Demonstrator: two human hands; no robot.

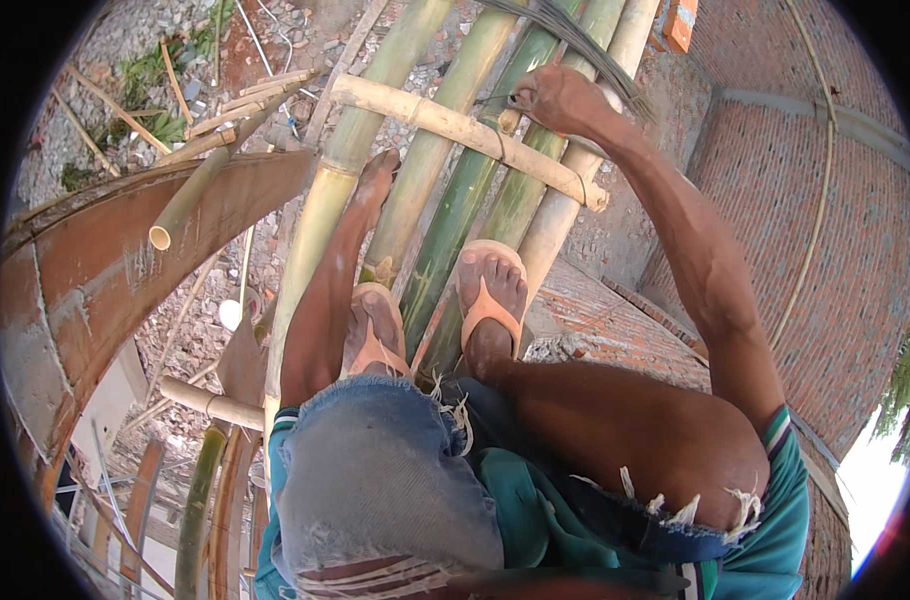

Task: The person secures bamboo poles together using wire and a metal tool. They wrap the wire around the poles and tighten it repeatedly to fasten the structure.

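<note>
I squat on a scaffold deck of several long bamboo poles (445,150), my sandalled feet (490,295) on them. My left hand (375,180) reaches down and rests on a green pole, fingers pressed against it. My right hand (555,98) is stretched forward, closed around thin binding wire (575,40) where a pale bamboo crosspiece (455,128) lies across the poles. The wire bundle runs up and right from that hand.
A brick wall (805,200) rises at right with a thin cane along it. At left curves a rusty brown arched form (125,250). A short hollow bamboo stub (180,210) juts left. Far below lie rubble, sticks and loose bamboo (205,110).
</note>
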